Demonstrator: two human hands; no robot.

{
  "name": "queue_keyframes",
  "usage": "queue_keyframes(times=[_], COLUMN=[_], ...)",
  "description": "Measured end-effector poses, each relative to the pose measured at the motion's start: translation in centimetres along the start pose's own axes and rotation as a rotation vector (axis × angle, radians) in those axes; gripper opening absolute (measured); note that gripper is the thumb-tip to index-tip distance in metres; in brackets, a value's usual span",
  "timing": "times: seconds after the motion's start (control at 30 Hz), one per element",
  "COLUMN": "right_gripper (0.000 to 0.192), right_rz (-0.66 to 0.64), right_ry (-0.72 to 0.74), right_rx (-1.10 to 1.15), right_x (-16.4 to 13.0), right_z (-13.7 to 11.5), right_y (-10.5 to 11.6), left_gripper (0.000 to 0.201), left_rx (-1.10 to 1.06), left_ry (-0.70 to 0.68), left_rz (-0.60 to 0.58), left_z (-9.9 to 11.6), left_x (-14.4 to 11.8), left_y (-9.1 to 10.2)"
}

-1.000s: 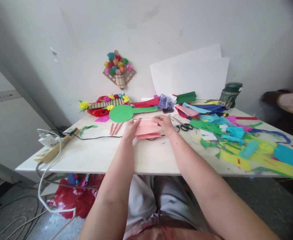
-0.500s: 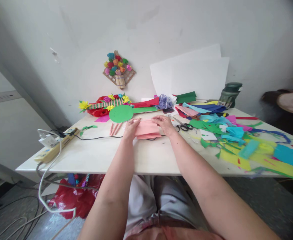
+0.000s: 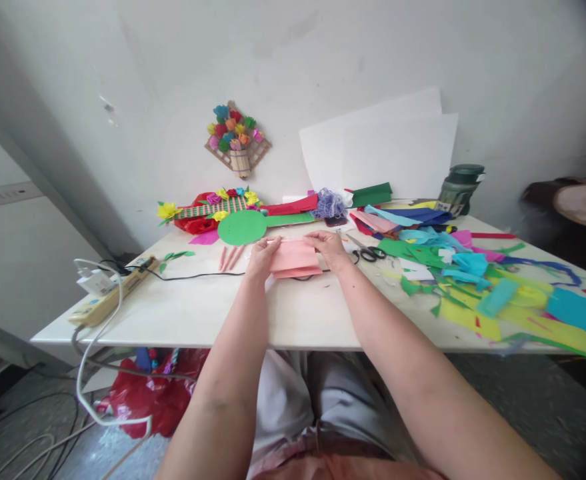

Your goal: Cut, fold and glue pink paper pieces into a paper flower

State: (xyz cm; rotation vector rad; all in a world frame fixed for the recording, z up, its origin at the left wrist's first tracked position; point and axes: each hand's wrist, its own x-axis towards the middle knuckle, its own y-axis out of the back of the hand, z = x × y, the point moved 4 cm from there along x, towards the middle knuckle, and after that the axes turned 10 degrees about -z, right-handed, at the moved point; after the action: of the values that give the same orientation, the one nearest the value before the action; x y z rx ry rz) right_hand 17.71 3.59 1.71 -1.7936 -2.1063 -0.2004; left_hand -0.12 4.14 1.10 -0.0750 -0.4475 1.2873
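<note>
A folded pink paper (image 3: 295, 259) lies on the white table (image 3: 213, 313) in front of me. My left hand (image 3: 261, 257) grips its left edge with fingers curled over the top. My right hand (image 3: 331, 248) pinches its upper right corner. Both hands rest low over the tabletop. Black-handled scissors (image 3: 371, 252) lie just right of my right hand. A green paper circle (image 3: 242, 227) and a few thin pink sticks (image 3: 230, 257) lie just beyond my left hand.
A heap of coloured paper scraps (image 3: 477, 280) covers the table's right side. A power strip (image 3: 107, 297) with cables sits at the left edge, a black cord (image 3: 193, 274) crossing towards the middle. Paper flower crafts (image 3: 207, 208), white sheets (image 3: 387, 153) and a dark jar (image 3: 460, 187) stand by the wall.
</note>
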Motion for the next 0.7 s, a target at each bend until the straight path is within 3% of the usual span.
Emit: queue_keyframes(times=[0.3,0.7], right_gripper=[0.032,0.025], right_rz=[-0.005,0.008], right_ry=[-0.019,-0.013], right_rx=[-0.024,-0.039], right_x=[-0.12,-0.16], right_z=[-0.35,-0.63], right_y=[-0.04,0.04], left_gripper=[0.043,0.045], left_rx=[0.011,-0.021], left_ry=[0.011,0.037], left_rz=[0.012,-0.01], left_z=[0.29,0.14], left_x=[-0.11,0.04], left_y=[-0.14,-0.06])
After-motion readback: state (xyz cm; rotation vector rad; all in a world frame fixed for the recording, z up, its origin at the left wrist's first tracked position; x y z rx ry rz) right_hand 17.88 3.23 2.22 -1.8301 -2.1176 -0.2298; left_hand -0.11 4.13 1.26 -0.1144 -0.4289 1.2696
